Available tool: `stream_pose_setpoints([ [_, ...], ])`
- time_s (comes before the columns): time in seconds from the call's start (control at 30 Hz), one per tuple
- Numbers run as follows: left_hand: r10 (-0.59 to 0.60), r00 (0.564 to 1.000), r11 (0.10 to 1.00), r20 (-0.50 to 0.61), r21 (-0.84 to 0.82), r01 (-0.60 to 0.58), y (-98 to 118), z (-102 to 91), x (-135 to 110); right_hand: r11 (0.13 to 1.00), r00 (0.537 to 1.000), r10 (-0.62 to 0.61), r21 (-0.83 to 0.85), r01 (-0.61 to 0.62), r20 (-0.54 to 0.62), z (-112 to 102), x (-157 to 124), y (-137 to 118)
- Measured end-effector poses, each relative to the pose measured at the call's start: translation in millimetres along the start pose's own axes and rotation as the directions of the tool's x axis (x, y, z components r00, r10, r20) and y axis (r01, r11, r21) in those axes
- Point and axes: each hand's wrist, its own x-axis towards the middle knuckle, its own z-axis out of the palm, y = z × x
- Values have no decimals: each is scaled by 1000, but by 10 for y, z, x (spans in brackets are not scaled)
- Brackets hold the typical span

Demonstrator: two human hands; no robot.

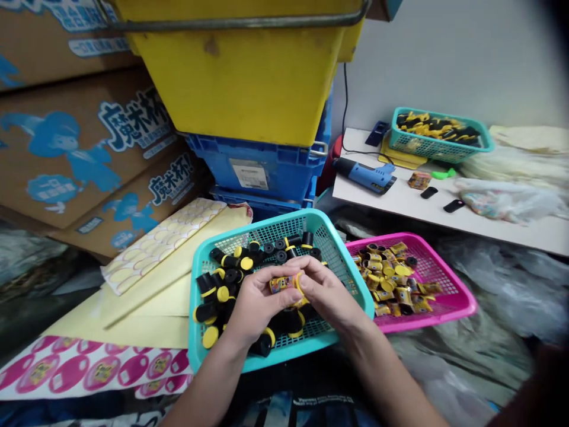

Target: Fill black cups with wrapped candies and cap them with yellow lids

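Note:
Both of my hands meet above the turquoise basket (262, 366), around one small canister (281, 284) wrapped in a colourful yellow label. My left hand (254, 296) has its fingers closed about the label end. With thumb and fingertips, my right hand (323, 289) pinches the canister's yellow-capped end. Below them in the basket lie several black canisters (205, 283) with yellow caps, without labels. To the right, a pink basket (448, 270) bears several canisters (386, 276) with yellow labels.
Sheets of pink round stickers (102, 365) and yellow paper (146, 305) lie at left, beside stacked cartons (62, 160). Yellow (249, 83) and blue crates (271, 169) rise ahead. A blue heat gun (367, 174) and another turquoise basket (438, 151) rest on the white table (395, 207).

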Motion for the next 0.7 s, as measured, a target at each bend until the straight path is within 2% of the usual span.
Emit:
stream_pose_setpoints([
  [0.13, -20, 1000, 1000, -7, 4, 20, -33, 3, -5, 999, 1000, -22, -40, 21, -20, 11, -13, 16],
  [0.17, -13, 1000, 1000, -9, 0, 13, -41, 7, -7, 996, 999, -37, -85, 37, -8, 26, -24, 1],
  [0.23, 6, 1000, 1000, 0, -13, -6, -47, 12, -18, 951, 991, -132, -278, 132, 21, 65, -61, -67],
  [0.3, 6, 999, 1000, 47, -21, -5, -30, 8, -37, 806, 957, -282, -525, 272, 62, 66, -134, -194],
  [0.37, -13, 993, 1000, 118, -6, 14, 16, -17, -57, 594, 899, -433, -729, 341, 68, -49, -266, -385],
  [0.43, -18, 990, 998, 142, 64, 9, 82, -70, -60, 376, 845, -535, -895, 239, 1, -309, -456, -620],
  [0.47, -12, 992, 993, 122, 116, -3, 116, -105, -52, 257, 818, -573, -960, 113, -57, -476, -554, -738],
  [0.5, -3, 996, 985, 84, 174, -12, 147, -141, -37, 128, 800, -586, -989, -69, -131, -646, -634, -842],
  [0.53, 7, 999, 974, 36, 228, -15, 171, -176, -16, 23, 781, -589, -971, -238, -205, -795, -683, -922],
  [0.57, 14, 1000, 962, -15, 273, -10, 187, -207, 11, -43, 770, -584, -937, -346, -257, -903, -690, -969],
  [0.6, 19, 998, 952, -56, 307, -1, 192, -233, 40, -86, 786, -553, -920, -383, -276, -951, -652, -975],
  [0.63, 25, 996, 944, -84, 330, 5, 189, -250, 71, -108, 837, -484, -932, -346, -255, -931, -569, -940],
  [0.7, 23, 995, 933, -101, 360, 15, 161, -264, 124, -97, 969, -232, -989, -111, -85, -707, -305, -756],
])
